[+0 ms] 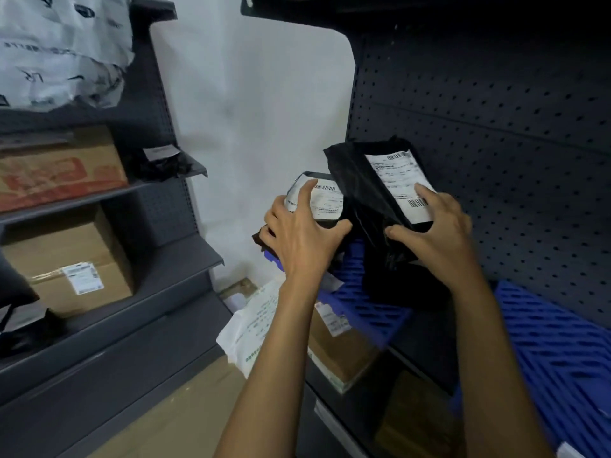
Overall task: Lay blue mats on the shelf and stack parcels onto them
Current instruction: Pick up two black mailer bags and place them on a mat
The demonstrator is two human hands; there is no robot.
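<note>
Two blue slotted mats lie on the dark shelf: one [367, 305] under the parcels at the shelf's left end, another [558, 345] to the right. My left hand [302, 231] grips a small grey parcel [327, 200] with a white label, sitting at the mat's left edge. My right hand [436, 229] holds a black bagged parcel [367, 193] with a white label, standing tilted on the mat against the perforated back panel [496, 127].
A second shelf unit on the left holds cardboard boxes [66, 259], a red-printed box [59, 170] and white printed bags [62, 47]. Below the mats lie a white bag [254, 328] and a brown box [340, 355]. A large cardboard sheet [185, 414] covers the floor.
</note>
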